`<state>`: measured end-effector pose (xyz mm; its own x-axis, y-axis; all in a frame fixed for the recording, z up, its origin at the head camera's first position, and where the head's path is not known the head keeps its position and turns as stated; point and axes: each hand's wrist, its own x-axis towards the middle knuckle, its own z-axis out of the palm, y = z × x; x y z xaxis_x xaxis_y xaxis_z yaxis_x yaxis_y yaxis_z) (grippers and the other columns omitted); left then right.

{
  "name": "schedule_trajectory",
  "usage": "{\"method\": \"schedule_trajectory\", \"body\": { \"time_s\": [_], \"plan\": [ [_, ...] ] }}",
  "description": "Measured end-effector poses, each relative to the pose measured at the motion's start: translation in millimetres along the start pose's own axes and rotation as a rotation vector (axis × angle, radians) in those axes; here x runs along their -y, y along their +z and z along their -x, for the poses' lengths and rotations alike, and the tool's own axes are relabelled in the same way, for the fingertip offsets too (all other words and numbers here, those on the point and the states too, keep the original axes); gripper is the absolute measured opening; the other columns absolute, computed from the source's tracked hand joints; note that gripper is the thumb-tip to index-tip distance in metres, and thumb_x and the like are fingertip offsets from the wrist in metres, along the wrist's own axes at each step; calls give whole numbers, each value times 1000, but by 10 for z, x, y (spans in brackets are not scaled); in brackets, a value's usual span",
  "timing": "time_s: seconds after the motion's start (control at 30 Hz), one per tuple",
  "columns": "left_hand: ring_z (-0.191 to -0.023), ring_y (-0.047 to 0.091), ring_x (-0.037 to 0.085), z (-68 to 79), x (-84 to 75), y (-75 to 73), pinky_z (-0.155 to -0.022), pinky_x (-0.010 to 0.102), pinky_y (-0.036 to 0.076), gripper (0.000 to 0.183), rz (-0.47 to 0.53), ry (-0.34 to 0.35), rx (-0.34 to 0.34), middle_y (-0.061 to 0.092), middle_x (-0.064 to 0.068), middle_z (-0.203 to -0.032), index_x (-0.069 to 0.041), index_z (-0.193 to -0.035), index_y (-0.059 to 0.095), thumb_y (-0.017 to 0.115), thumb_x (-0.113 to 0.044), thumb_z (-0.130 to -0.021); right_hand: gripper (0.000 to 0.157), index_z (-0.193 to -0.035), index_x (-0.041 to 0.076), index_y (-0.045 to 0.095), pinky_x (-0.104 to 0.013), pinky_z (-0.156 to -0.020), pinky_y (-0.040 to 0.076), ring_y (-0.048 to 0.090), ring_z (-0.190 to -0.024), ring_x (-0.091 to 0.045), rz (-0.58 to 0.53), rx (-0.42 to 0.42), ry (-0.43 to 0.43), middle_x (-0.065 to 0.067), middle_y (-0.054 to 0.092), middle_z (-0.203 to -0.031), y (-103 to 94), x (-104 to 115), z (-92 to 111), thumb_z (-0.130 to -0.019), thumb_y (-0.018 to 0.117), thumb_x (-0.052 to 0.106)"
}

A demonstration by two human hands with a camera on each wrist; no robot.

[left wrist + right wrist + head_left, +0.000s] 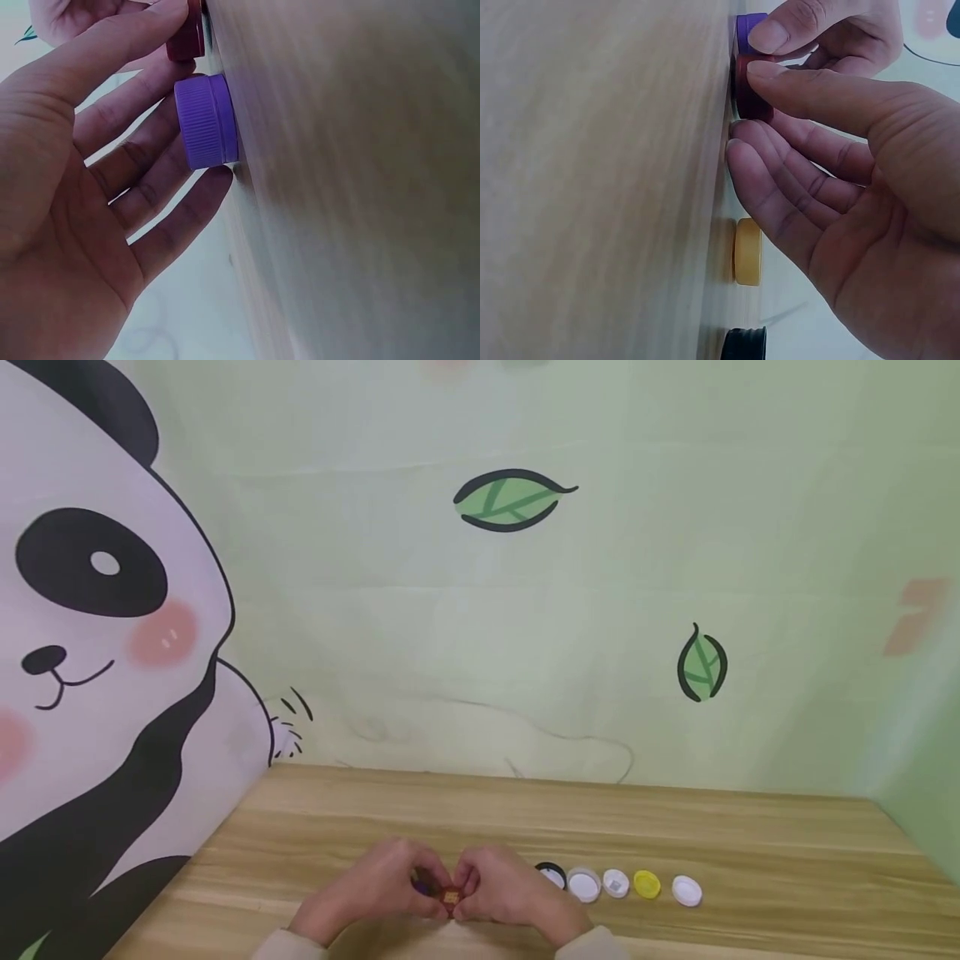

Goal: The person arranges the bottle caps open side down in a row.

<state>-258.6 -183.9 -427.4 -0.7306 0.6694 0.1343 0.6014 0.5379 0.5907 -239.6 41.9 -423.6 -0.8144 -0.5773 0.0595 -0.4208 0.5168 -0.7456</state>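
Note:
Both hands meet low in the middle of the head view around a red bottle cap (451, 898). Thumb and fingers of the left hand (393, 881) hold the cap's left side. On its other side, the right hand (498, 887) pinches the same red cap (754, 90) at the tabletop. A ribbed purple cap (204, 121) stands on the table beside the left hand's remaining fingers, mostly covered in the head view. Past the right hand's fingertips sits an orange-yellow cap (748, 252), hidden from the head view by that hand.
A row of caps runs right along the wooden table (787, 860): a black one (551, 872), a white one (584, 885), a smaller white one (616, 883), a yellow one (647, 884) and another white one (687, 891). Behind stands a pale green panda-printed backdrop (375, 610).

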Motion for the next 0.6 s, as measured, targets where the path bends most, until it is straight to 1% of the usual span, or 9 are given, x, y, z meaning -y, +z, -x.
{"method": "schedule_trajectory", "body": {
  "time_s": [0.23, 0.4, 0.6],
  "plan": [
    [-85, 66, 0, -32, -23, -6, -77, 25, 57, 22, -40, 4, -13, 73, -18, -93, -20, -95, 82, 95, -17, -77, 27, -90, 10, 68, -22, -70, 51, 57, -70, -2, 34, -13, -16, 10, 64, -77, -17, -28, -23, -77, 90, 1],
    [-83, 66, -1, -31, -34, -6, -75, 24, 57, 22, -41, 2, -7, 73, -17, -92, -19, -96, 82, 95, -17, -77, 26, -88, 10, 68, -22, -68, 50, 56, -68, -2, 12, -18, -15, 9, 63, -75, -11, -13, -8, -77, 90, 1],
    [-82, 66, -1, -17, -45, 2, -74, 24, 57, 22, -10, -18, 1, 73, -17, -91, -18, -95, 82, 96, -18, -78, 25, -88, 9, 68, -22, -66, 50, 56, -67, -3, -4, -9, 0, 9, 63, -74, 1, 9, 9, -78, 89, -1]
  ]
}}
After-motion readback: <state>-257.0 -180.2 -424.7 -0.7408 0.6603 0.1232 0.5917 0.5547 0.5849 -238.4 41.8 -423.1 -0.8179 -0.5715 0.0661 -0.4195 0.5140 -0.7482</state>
